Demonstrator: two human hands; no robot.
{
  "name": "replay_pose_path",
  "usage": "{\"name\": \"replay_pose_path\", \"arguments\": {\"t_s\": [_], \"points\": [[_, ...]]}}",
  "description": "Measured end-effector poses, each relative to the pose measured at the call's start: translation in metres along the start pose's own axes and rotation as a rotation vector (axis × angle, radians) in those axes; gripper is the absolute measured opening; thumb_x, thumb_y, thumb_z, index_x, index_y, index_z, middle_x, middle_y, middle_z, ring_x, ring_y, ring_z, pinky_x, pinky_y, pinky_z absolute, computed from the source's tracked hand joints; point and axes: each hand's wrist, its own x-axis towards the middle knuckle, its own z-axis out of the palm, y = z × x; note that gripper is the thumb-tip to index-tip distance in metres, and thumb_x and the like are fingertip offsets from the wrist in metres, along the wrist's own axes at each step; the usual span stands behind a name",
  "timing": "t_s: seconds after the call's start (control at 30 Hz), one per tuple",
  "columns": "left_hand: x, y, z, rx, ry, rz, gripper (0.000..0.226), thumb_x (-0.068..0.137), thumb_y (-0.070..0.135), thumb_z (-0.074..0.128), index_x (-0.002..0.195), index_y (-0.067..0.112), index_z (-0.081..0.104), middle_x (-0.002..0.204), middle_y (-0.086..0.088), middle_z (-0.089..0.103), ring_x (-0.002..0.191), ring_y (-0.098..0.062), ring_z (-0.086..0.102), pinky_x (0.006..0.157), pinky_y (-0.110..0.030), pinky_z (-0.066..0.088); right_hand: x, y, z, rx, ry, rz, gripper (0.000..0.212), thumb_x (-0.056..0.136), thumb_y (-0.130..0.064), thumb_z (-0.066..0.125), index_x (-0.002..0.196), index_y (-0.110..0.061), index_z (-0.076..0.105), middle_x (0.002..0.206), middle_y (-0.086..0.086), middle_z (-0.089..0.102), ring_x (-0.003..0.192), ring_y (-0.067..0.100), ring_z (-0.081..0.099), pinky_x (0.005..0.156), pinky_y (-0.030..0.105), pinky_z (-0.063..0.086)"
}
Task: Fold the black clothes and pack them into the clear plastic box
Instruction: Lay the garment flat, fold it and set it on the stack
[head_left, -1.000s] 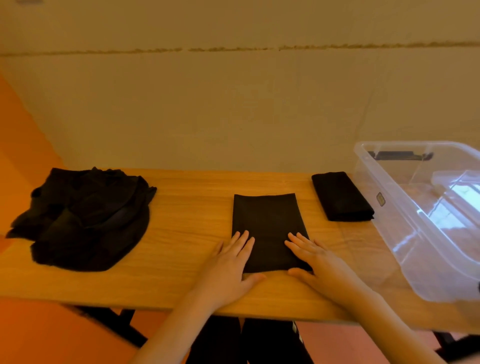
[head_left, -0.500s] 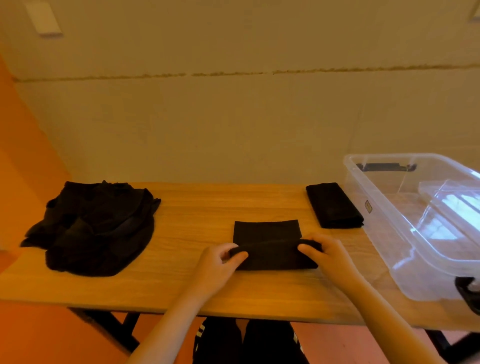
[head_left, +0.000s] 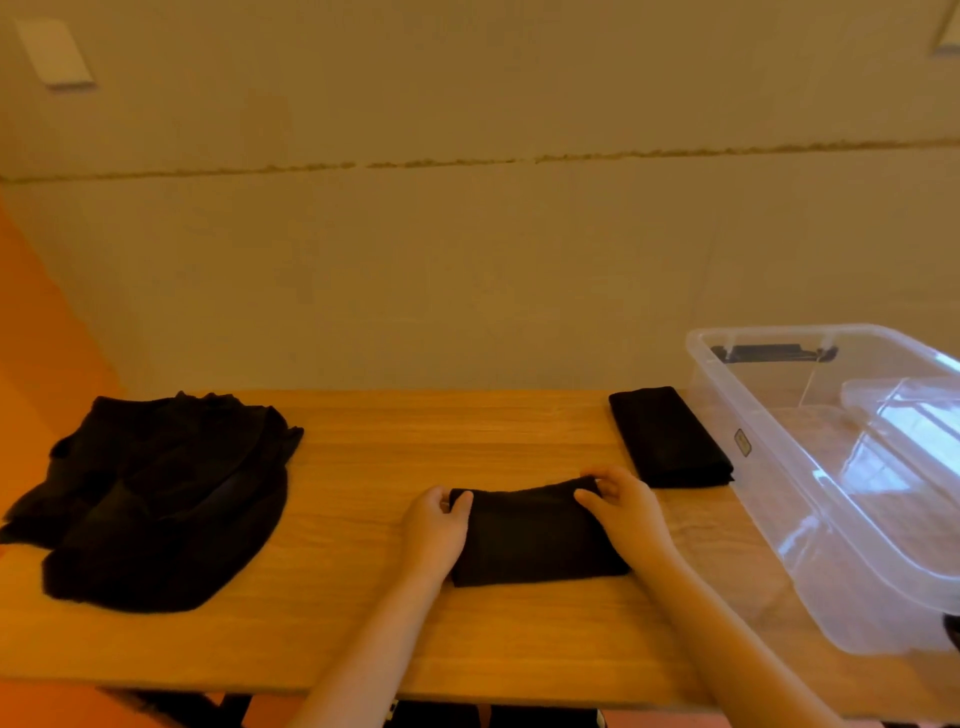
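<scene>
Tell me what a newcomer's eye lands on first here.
Both hands, left hand and right hand, pinch the far edge of a folded black garment at the table's middle. A heap of unfolded black clothes sits at left. At right, the clear plastic box stands beside a finished folded piece.

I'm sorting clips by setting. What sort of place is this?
Probably a plain indoor room: a wooden table against a bare wall, with black clothes and a clear plastic box.
</scene>
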Motion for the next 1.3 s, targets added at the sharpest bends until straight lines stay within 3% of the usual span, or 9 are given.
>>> {"name": "replay_pose_path", "arguments": {"t_s": [0.2,0.33,0.43,0.5,0.6,0.67,0.7,0.97,1.3], "points": [[-0.004,-0.008,0.001,0.111,0.162,0.191,0.015,0.092,0.029,0.056,0.099,0.017,0.061,0.085,0.009,0.057,0.087,-0.01,0.059,0.061,-0.013,0.039,-0.006,0.009,0.01,-0.076,0.203,-0.163,0.014,0.089,-0.013,0.059,0.103,-0.012,0.061,0.083,-0.013,0.057,0.077,-0.002,0.055,0.067,0.015,0.049],[-0.006,-0.008,-0.003,0.23,0.212,0.264,0.024,0.091,0.03,0.057,0.111,0.017,0.058,0.099,0.008,0.057,0.097,-0.01,0.058,0.073,-0.014,0.044,-0.003,0.012,0.007,-0.238,0.19,-0.149,0.025,0.089,-0.015,0.059,0.113,-0.01,0.059,0.095,-0.006,0.059,0.083,0.002,0.056,0.065,0.01,0.042],[-0.02,0.002,-0.004,0.415,0.263,0.53,0.03,0.094,0.027,0.053,0.121,0.015,0.057,0.119,0.003,0.055,0.113,-0.014,0.052,0.09,-0.021,0.041,-0.012,0.003,0.012,-0.529,0.302,-0.446,0.029,0.086,-0.009,0.061,0.116,-0.011,0.061,0.112,0.003,0.062,0.102,0.014,0.058,0.088,0.022,0.047],[-0.03,0.006,0.001,0.519,0.095,0.664,0.036,0.096,0.026,0.047,0.13,0.016,0.053,0.134,0.001,0.051,0.127,-0.018,0.045,0.104,-0.029,0.034,-0.022,-0.009,0.024,-0.61,0.19,-0.622,0.032,0.087,-0.012,0.06,0.12,-0.013,0.06,0.121,0.003,0.062,0.111,0.017,0.058,0.095,0.026,0.041],[-0.03,-0.005,0.01,0.746,-0.169,0.583,0.049,0.101,0.036,0.026,0.148,0.026,0.021,0.157,0.007,0.015,0.145,-0.011,0.006,0.117,-0.032,0.002,-0.03,-0.008,0.041,-0.741,-0.142,-0.561,0.061,0.096,-0.055,0.014,0.142,-0.022,0.034,0.149,-0.008,0.032,0.139,0.007,0.023,0.11,0.021,0.008],[-0.024,-0.011,0.007,0.777,-0.193,0.477,0.053,0.1,0.043,0.022,0.15,0.029,0.009,0.158,0.009,0.001,0.145,-0.009,-0.007,0.118,-0.034,-0.003,-0.025,0.003,0.04,-0.823,-0.151,-0.468,0.106,0.065,-0.075,-0.028,0.146,-0.028,0.02,0.154,-0.011,0.013,0.137,-0.002,-0.002,0.108,0.022,-0.007],[-0.021,-0.013,0.006,0.776,-0.198,0.442,0.055,0.1,0.045,0.022,0.15,0.029,0.007,0.158,0.008,-0.002,0.144,-0.009,-0.009,0.119,-0.034,-0.002,-0.022,0.008,0.038,-0.839,-0.126,-0.425,0.115,0.056,-0.075,-0.034,0.147,-0.029,0.017,0.154,-0.012,0.007,0.134,-0.003,-0.007,0.108,0.024,-0.009],[-0.015,-0.003,0.006,0.7,-0.205,0.242,0.071,0.096,0.053,0.031,0.151,0.023,-0.003,0.159,0.004,-0.007,0.145,-0.014,-0.007,0.118,-0.035,0.001,-0.027,0.011,0.036,-0.851,-0.038,-0.26,0.103,0.063,-0.074,-0.021,0.148,-0.023,0.003,0.156,-0.005,-0.004,0.132,0.003,-0.019,0.109,0.031,-0.009],[-0.028,0.013,0.007,0.269,-0.092,0.003,0.071,0.094,0.034,0.052,0.151,0.023,0.009,0.156,-0.004,0.021,0.142,-0.022,0.023,0.112,-0.038,0.032,-0.033,0.011,0.034,-0.81,-0.043,-0.196,0.127,0.043,-0.079,-0.039,0.148,-0.018,-0.003,0.155,0.004,-0.013,0.135,0.009,-0.018,0.114,0.033,-0.003]]}}
